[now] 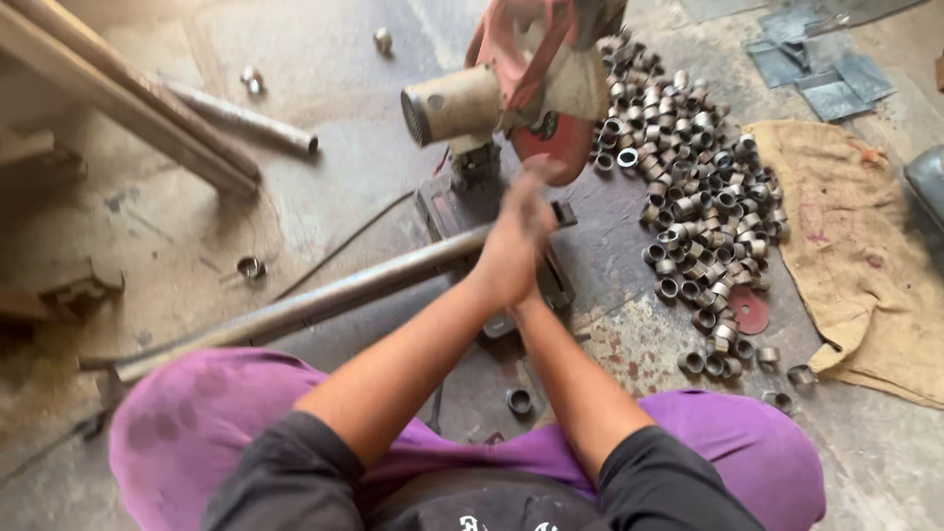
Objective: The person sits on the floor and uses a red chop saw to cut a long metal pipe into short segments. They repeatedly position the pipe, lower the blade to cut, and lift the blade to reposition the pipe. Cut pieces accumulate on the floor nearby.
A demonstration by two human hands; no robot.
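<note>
My left hand and my right hand are pressed together and blurred with motion, just in front of a red cut-off saw on the floor. They hover over the near end of a long steel pipe that runs from the lower left into the saw's base. Whether either hand grips the pipe or some part of the saw is hidden by the blur. The saw's red blade hangs just beyond my fingers. To the right of the saw lies a large heap of short cut metal rings.
I sit on the floor in purple trousers, with one loose ring between my legs. A burlap sack lies at the right, grey metal plates at the top right. Wooden beams and a short pipe lie at the upper left.
</note>
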